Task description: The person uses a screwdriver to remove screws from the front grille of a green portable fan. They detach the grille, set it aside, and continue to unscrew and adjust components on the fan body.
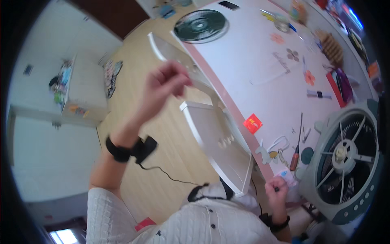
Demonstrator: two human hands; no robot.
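In the head view, the L hand [168,80] is raised in the air, over the floor side of the table [239,69], nr. the open drawers [219,144]. Its fingers are half curled and the thumb lies close to them; I cannot tell if there is smth. small b/w them. The R hand [277,191] is at the near edge of the table, fingers folded almost into a fist, w/ a small dark piece [276,189] held in it; what kind of piece, cannot tell.

Just beyond the R hand is a pale packet w/ pink and blue [286,176]. To the right of it stands the grey-green fan housing [317,179], tilted, w/ spokes and a round hub [342,155] visible in its middle. B/w the packet and the housing, a bit farther, is a dark green round cap [307,155]; beside it lies the screwdriver [295,159], orange handle toward the person. Left of this are a white animal-shaped trinket [264,154] and a red packet [252,123]. The dark round fan grille [201,26] lies at the far end of the table, well apart from both hands, w/ a phone [228,5] nr. it.
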